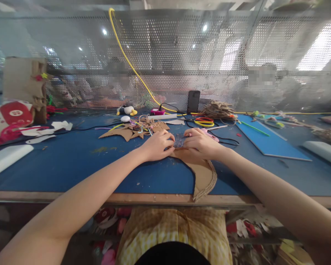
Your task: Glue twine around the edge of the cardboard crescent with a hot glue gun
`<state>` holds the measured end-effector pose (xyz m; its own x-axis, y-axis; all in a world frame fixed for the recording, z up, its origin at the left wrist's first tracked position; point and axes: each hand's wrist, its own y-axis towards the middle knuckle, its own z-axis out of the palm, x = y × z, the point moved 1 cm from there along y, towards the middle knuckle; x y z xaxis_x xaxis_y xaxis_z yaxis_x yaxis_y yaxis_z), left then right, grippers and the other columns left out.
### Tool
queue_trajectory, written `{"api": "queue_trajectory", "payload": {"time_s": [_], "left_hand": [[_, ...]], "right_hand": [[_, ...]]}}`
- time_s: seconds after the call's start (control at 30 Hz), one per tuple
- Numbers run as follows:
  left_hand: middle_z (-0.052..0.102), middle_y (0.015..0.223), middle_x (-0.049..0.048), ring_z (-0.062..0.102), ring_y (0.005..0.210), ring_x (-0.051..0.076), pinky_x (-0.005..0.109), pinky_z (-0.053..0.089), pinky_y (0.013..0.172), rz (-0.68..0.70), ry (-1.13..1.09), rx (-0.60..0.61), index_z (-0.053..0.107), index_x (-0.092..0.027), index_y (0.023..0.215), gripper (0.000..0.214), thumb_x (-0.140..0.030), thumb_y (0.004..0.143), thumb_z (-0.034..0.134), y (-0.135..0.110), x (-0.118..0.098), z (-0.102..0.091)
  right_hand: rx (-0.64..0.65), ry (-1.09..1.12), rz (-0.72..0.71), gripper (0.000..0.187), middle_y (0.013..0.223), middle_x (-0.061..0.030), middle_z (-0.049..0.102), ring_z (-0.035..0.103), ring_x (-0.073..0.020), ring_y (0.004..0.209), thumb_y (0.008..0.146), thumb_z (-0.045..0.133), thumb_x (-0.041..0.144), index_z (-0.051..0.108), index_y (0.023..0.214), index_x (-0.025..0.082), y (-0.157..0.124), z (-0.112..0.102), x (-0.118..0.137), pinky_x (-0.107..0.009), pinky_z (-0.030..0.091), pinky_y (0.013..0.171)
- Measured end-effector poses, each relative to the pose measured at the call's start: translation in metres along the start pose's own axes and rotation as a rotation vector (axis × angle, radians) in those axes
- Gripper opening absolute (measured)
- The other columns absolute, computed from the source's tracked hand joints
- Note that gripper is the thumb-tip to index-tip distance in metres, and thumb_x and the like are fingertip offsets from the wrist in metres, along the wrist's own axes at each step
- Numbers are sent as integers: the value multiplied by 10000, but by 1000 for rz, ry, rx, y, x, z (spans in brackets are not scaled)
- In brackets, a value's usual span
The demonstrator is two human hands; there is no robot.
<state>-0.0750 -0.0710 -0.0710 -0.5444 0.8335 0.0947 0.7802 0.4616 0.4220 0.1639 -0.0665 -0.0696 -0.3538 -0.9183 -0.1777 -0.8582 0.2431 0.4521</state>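
Observation:
A curved, crescent-like piece of brown cardboard (200,170) lies on the blue table, with rope-like cord along its outer right edge. Its lower tip reaches the table's front edge. My left hand (160,144) is closed at the upper left end of the cardboard, thumb and fingers pinched together. On its upper edge my right hand (200,142) is closed too, with curled fingers gripping there. What lies under the fingertips is partly hidden. Pink-handled scissors (212,136) lie just behind my right hand. Several jagged cardboard cutouts (124,133) with loose strings lie beyond my left hand.
A blue board (276,143) with a green stick lies at right. A phone (193,101) stands against the perforated metal screen, beside piled brown cardboard pieces (219,110). White foam blocks (9,158) sit at both sides. A black cable and a yellow hose (132,68) cross the back.

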Motion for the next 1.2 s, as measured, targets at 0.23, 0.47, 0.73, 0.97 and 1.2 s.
{"api": "queue_trajectory", "payload": {"time_s": [0.23,0.47,0.73,0.97,1.2], "left_hand": [[701,1133,97,557,1096,262,456,477,1002,-5,-3,8,754,-159,862,263,-249,973,534,0,-1,0],[693,1128,93,556,1083,263,446,474,1000,3,21,16,754,-170,870,290,-273,989,510,0,-1,-1],[689,1141,90,554,1080,259,426,462,1004,-9,12,26,745,-165,866,275,-268,983,518,0,-2,0],[690,1160,92,555,1098,265,437,474,1004,-9,-6,35,745,-160,886,261,-269,980,528,0,-1,0],[690,1164,96,557,1105,267,435,474,990,-10,-6,47,749,-165,929,265,-277,986,515,0,-1,0]], "right_hand": [[37,-63,-26,245,900,-72,747,511,-287,1140,933,525,139,763,905,189,2,2,2,-438,408,959],[62,-23,7,307,965,-66,747,500,-277,1148,951,470,122,757,1024,205,3,0,3,-429,397,986],[94,-1,9,295,981,-69,744,498,-267,1091,968,467,146,755,1005,201,5,0,5,-419,392,955],[80,44,46,333,1056,-69,745,510,-260,1092,967,439,130,731,1105,214,5,2,6,-429,401,966],[82,55,84,325,1066,-71,730,504,-266,1112,941,435,101,713,1079,198,6,1,7,-441,421,995]]}}
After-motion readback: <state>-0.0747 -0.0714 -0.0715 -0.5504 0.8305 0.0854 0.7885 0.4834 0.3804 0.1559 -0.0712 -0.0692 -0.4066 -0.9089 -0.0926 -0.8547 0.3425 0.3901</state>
